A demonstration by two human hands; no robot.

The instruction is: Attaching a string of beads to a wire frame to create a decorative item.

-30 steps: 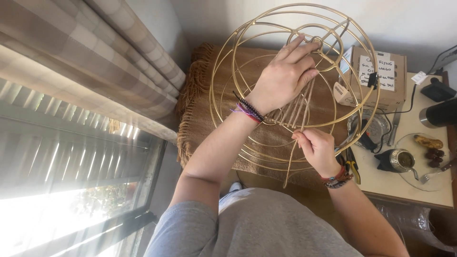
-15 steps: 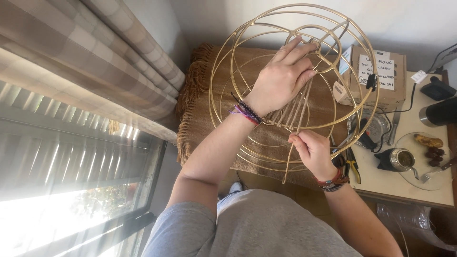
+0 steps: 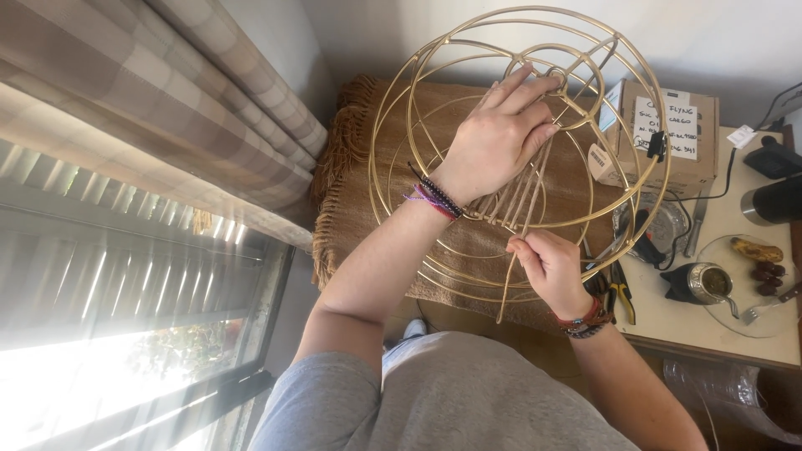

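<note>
A round gold wire frame [image 3: 393, 117] with rings and spokes is held up in front of me. My left hand [image 3: 499, 138] reaches through the frame and grips its spokes near the small centre ring, beside several tan cords [image 3: 525, 196] strung across it. My right hand [image 3: 547, 266] is at the frame's lower part, with thumb and fingers pinched on a tan cord whose loose end hangs down below the rim. Both wrists wear bracelets.
A brown fringed cloth [image 3: 351, 200] covers a surface behind the frame. A cardboard box [image 3: 693, 171], pliers [image 3: 622, 296], a small dark cup [image 3: 706, 282], a glass plate [image 3: 764, 313] and cables lie on the white table [image 3: 668, 321] at right. Checked curtains [image 3: 167, 108] and a window are at left.
My right hand has shifted slightly left along the frame's lower part while still pinching the cord. My left hand keeps its grip near the centre.
</note>
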